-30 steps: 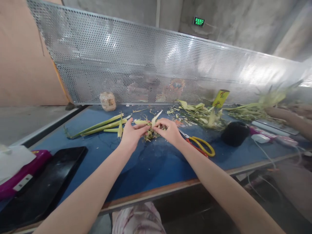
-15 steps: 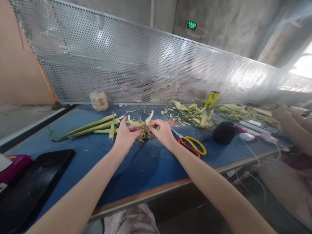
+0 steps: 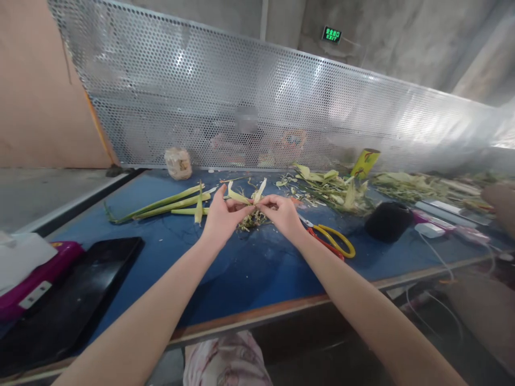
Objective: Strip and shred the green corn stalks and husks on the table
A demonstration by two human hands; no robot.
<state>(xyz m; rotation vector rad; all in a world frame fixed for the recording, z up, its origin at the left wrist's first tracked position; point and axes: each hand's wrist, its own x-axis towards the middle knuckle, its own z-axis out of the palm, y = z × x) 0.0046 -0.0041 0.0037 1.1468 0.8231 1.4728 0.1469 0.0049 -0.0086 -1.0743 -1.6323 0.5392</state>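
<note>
My left hand [image 3: 223,217] and my right hand [image 3: 281,213] meet over the blue table [image 3: 241,268], both pinching a small piece of pale yellow-green leaf strips [image 3: 246,197]. Two strip ends stick up between my fingertips. Beneath my hands lies a little heap of plant scraps [image 3: 252,220]. Long green stalks [image 3: 161,206] lie just left of my left hand. Scissors with yellow and red handles [image 3: 332,241] lie just right of my right wrist.
A perforated metal screen [image 3: 257,118] closes the table's far side. A heap of leaf trimmings [image 3: 330,190] and a yellow cylinder [image 3: 364,162] lie at the back right. A black round object [image 3: 388,220], a black tablet [image 3: 68,300] and a magenta box [image 3: 32,279] also rest here. Another person's hand [image 3: 499,201] shows at right.
My hands have lifted the leaf piece slightly off the scrap heap and its strip ends now stand higher. The view swung back to the left.
</note>
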